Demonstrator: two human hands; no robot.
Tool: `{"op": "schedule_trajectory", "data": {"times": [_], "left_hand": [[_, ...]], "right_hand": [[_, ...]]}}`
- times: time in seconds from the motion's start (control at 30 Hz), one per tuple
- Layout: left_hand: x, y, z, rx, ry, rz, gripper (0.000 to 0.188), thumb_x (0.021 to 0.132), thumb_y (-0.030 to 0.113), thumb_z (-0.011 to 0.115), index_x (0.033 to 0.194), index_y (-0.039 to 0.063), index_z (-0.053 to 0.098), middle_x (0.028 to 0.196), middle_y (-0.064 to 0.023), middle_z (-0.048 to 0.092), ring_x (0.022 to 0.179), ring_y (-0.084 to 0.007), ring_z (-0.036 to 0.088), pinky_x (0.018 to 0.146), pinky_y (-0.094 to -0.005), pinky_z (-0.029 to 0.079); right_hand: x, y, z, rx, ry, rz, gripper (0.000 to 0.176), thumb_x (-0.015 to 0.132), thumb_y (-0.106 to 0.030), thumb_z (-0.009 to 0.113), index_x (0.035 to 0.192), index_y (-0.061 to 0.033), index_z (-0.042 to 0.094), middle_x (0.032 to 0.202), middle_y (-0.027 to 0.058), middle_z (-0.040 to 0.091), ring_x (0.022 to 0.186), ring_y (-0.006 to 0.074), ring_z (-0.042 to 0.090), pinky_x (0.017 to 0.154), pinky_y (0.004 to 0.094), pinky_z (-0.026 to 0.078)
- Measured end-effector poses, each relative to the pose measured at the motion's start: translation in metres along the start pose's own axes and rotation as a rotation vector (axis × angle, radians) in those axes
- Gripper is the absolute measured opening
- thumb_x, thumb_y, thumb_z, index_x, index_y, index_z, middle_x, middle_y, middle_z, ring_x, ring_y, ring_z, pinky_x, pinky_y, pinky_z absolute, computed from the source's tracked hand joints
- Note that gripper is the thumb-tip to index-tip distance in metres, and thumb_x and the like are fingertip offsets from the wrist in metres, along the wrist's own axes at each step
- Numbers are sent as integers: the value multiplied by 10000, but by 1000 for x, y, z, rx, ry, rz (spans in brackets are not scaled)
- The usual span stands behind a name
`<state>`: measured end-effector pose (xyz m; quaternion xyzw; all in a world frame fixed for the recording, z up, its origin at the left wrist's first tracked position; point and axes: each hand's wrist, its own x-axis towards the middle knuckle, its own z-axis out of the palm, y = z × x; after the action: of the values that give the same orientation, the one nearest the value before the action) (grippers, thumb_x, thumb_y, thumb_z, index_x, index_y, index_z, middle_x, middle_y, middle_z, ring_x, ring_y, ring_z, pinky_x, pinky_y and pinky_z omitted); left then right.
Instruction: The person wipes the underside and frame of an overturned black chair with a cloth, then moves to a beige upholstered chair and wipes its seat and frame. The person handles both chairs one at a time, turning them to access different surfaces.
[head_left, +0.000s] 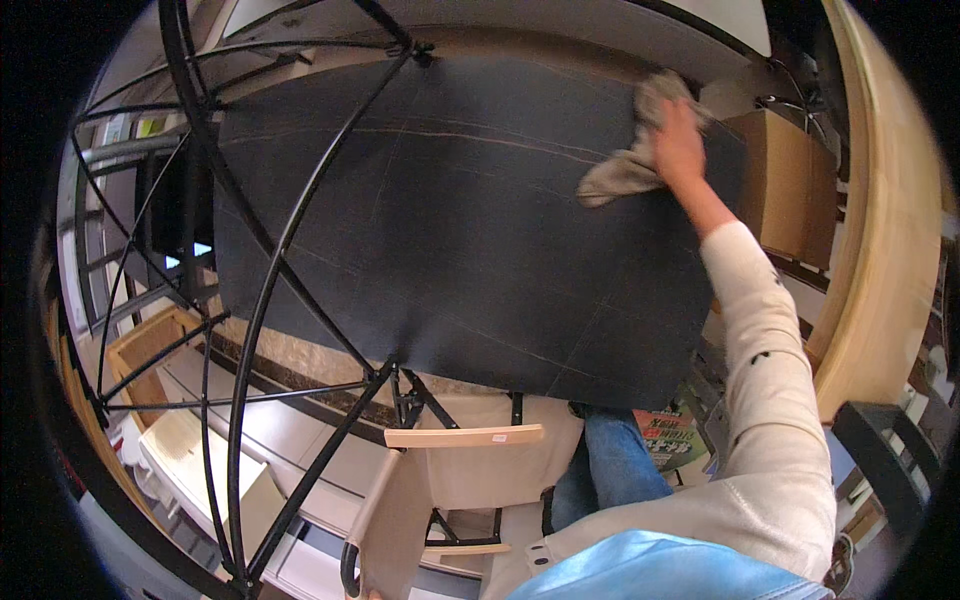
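Observation:
My right hand (681, 146) presses a crumpled greyish-beige cloth (621, 177) onto a dark tabletop (480, 225) near its far right corner. The hand and cloth are slightly blurred. The top is black-grey with thin pale and brownish veins, like stone. At the bottom edge of the view, a sliver of skin that may be my left hand (373, 595) shows beside the canvas of a folding chair (396, 517). The rest of that hand is out of view. This chair has beige canvas and pale wooden armrests.
A black tubular metal frame (281, 251) crosses the left side, in front of the tabletop. A cardboard box (791, 187) stands past the right edge. Nearby runs a pale wooden beam (874, 210). At lower left is a whitish box-like piece (206, 457).

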<state>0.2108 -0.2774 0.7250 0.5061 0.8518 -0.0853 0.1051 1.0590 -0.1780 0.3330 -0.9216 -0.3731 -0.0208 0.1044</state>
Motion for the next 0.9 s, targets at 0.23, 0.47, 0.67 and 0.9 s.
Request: {"op": "schedule_trajectory", "data": {"times": [0.23,0.47,0.67,0.9], "left_hand": [[14,1,4,-15,-5,89,249,751,93,651,955,-46,682,848,-138,707,746,-211,633,715,-366,494],[13,8,4,-61,11,138,311,802,225,700,969,-37,689,853,-155,710,753,-244,649,718,-384,492],[11,15,-1,73,-4,46,350,822,283,689,980,-29,691,882,-165,710,788,-259,659,737,-390,491],[4,9,-1,-34,56,27,255,802,144,644,991,-23,687,877,-144,706,805,-232,654,750,-368,499]], "right_hand": [[-185,91,-31,18,-85,403,603,938,-176,537,1439,23,268,1491,308,244,1355,450,307,1112,479,298],[-287,46,-63,53,-209,20,793,798,-61,599,1504,-93,239,1535,254,206,1414,427,228,1116,515,272],[-54,80,-13,-145,25,412,603,935,-334,537,1482,-206,316,1525,256,223,1401,418,241,1078,565,293],[35,-103,27,-59,98,37,524,909,-290,538,1404,-156,434,1486,196,338,1365,391,309,1045,594,290]]}}
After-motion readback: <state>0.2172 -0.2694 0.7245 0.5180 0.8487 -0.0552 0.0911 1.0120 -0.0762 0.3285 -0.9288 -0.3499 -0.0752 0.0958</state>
